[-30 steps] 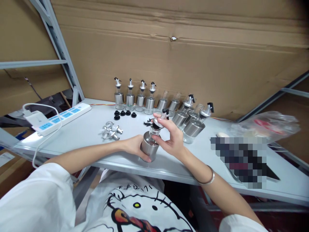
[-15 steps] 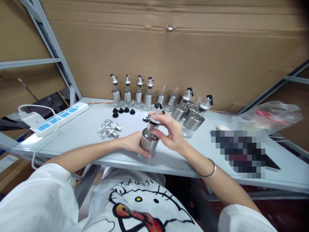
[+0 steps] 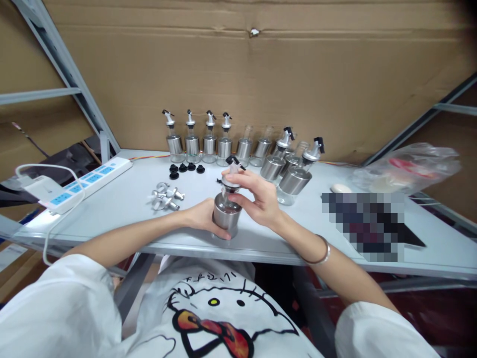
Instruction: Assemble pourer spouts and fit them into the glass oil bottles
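Observation:
An oil bottle of glass with a steel sleeve stands upright near the table's front edge. My left hand is wrapped around its sleeve. At the bottle's neck, the fingers of my right hand grip the pour spout, a silver piece with a black flip lever. The spout sits at the bottle's mouth; how deep it goes is hidden by my fingers. Left of my hands lie several loose silver spout tops, with several black stoppers behind them. Small black parts show partly behind the held spout.
Several bottles with spouts line the back of the table; bottles without spouts stand beside them. Two spouted bottles are nearer on the right. A power strip lies left, a plastic bag and a blurred-out dark object right.
The whole view has shifted slightly, so everything appears a little further left and higher. Both hands keep the same hold on the bottle and its spout.

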Demonstrator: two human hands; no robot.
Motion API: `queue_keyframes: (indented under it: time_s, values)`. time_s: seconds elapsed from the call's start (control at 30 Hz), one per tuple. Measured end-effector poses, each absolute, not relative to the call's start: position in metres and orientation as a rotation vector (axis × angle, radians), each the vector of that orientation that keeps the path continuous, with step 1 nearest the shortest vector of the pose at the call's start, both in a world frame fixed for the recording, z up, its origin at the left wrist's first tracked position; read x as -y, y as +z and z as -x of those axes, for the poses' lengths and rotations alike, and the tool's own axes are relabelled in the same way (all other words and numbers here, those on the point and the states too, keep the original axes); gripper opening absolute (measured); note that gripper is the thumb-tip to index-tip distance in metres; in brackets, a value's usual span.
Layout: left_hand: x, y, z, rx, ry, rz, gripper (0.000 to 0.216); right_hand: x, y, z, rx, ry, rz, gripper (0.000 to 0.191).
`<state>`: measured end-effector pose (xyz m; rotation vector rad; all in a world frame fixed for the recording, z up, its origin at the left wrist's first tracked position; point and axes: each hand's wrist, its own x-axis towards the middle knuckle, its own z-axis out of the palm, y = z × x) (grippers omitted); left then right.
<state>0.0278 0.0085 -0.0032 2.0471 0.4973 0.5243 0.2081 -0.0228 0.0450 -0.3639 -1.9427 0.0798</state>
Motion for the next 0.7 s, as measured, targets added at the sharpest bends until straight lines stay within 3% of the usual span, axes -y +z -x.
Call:
queue_keyframes:
  time_s: [0.5, 0.7]
  values:
    - [-0.0063, 0.0002, -0.0277, -0.560, 0.455, -2.005, 0.055, 0.0237, 0.0384, -0.2045, 1.866, -0.041, 0.325, 0.026]
    - [-0.0074, -0.0028, -0.0260, -0.556, 0.454, -2.047, 0.047, 0.0264, 0.0375, -0.2052, 1.855, -0.064, 0.377, 0.022]
